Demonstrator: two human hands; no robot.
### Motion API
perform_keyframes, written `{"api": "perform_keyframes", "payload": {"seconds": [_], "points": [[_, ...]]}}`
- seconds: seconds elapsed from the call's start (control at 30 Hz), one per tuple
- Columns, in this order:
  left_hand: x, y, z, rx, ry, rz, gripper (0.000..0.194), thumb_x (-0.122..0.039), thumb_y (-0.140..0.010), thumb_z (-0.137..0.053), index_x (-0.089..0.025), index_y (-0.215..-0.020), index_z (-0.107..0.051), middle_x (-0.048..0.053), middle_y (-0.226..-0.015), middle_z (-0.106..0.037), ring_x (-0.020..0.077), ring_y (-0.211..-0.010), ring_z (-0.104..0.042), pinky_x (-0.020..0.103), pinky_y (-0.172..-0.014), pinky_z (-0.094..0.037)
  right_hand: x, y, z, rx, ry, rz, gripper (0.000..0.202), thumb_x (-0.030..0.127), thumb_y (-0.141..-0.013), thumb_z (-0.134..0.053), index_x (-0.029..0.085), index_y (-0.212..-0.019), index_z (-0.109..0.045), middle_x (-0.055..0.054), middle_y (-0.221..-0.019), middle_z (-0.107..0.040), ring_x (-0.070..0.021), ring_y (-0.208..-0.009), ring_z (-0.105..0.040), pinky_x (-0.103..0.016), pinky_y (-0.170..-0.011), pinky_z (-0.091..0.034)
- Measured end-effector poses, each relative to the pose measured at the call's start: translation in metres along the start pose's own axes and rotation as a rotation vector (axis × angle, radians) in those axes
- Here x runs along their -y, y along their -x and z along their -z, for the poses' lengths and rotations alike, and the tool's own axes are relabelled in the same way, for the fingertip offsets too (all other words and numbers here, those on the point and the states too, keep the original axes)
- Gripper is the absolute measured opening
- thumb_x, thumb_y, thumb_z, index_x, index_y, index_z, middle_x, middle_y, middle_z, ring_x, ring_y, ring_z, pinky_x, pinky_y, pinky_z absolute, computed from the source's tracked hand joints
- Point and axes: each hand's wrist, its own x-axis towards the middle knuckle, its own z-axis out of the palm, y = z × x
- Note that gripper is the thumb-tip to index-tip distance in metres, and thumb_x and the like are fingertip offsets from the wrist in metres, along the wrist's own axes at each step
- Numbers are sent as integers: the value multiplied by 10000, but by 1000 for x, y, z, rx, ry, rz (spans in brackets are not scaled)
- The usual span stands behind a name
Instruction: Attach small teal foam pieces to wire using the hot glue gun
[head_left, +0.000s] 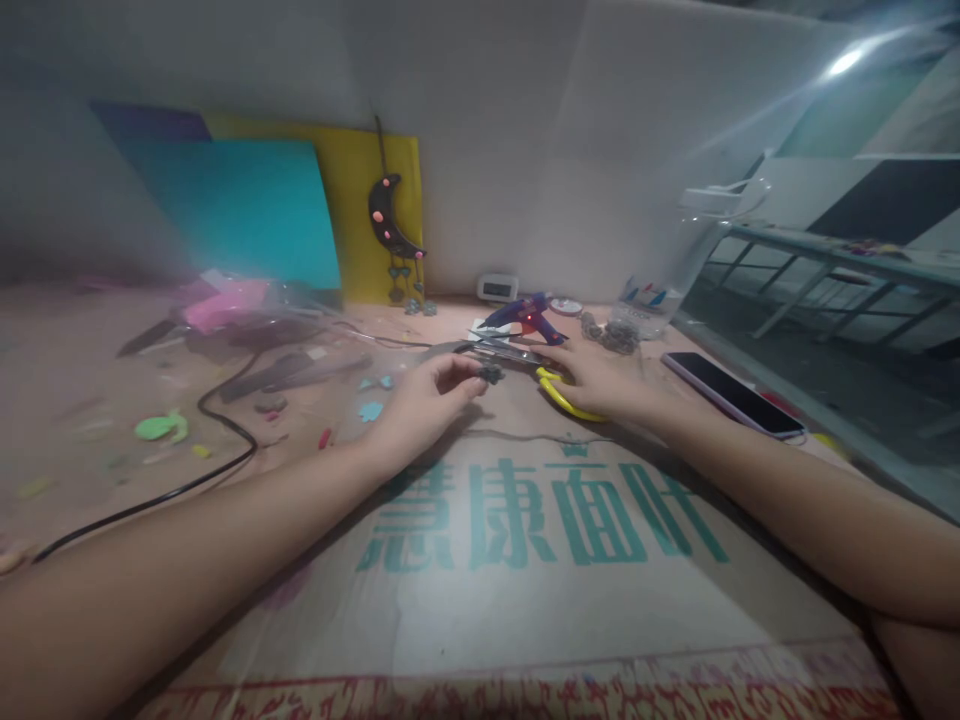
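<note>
My left hand (pixel 439 397) pinches a small dark grey piece (pixel 490 373), perhaps a flower shape, between thumb and fingertips. On the right, my right hand (pixel 592 382) is at a pair of scissors with yellow handles (pixel 564 397), its fingers curled over the handle. The blades point left, towards the piece. Just behind them a blue hot glue gun (pixel 527 318) with a glowing orange light rests on the table. Pale blue cut-out shapes (pixel 370 411) lie left of my left hand.
A dark moon ornament (pixel 390 218) hangs before yellow and turquoise sheets (pixel 247 210). A black cable (pixel 225 390) winds across the left among scraps. A phone (pixel 731 393) lies at the right edge. A small white clock (pixel 498 288) and a clear box (pixel 645 305) stand at the back.
</note>
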Motion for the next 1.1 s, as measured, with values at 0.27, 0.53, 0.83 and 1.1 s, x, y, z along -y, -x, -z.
{"api": "perform_keyframes", "payload": {"seconds": [0.27, 0.53, 0.83, 1.1], "points": [[-2, 0, 0, 24, -82, 0, 247, -413, -848, -623, -170, -887, -651, 38, -891, -698, 172, -830, -635, 311, -792, -481, 15, 2, 17, -40, -281, 34, 336, 309, -926, -514, 165, -1168, -698, -116, -1151, -688, -248, -1060, -628, -369, -941, -468], [-7, 1, 0, 56, -62, 7, 258, -412, -834, -630, -155, -843, -647, 25, -828, -679, 153, -755, -619, 269, -703, -474, 60, 17, 4, -90, -684, 20, 265, 365, -856, -629, 161, -991, -730, -71, -1003, -736, -196, -915, -667, -282, -778, -504], [0, 1, -1, -16, 62, 21, 349, -505, -914, -489, -178, -868, -601, 22, -788, -638, 162, -736, -625, 253, -619, -466, 57, 16, -8, -19, -856, -17, 293, 361, -926, -513, 143, -794, -658, -1, -655, -625, -121, -579, -541, -245, -565, -395], [-2, 0, 2, -138, -334, -174, 389, -420, -968, -355, -196, -689, -509, -14, -661, -513, 151, -696, -519, 264, -677, -395, 53, 11, -24, -182, -521, 124, 215, 275, -935, -541, 171, -824, -693, -55, -843, -696, -185, -837, -589, -286, -775, -402]]}}
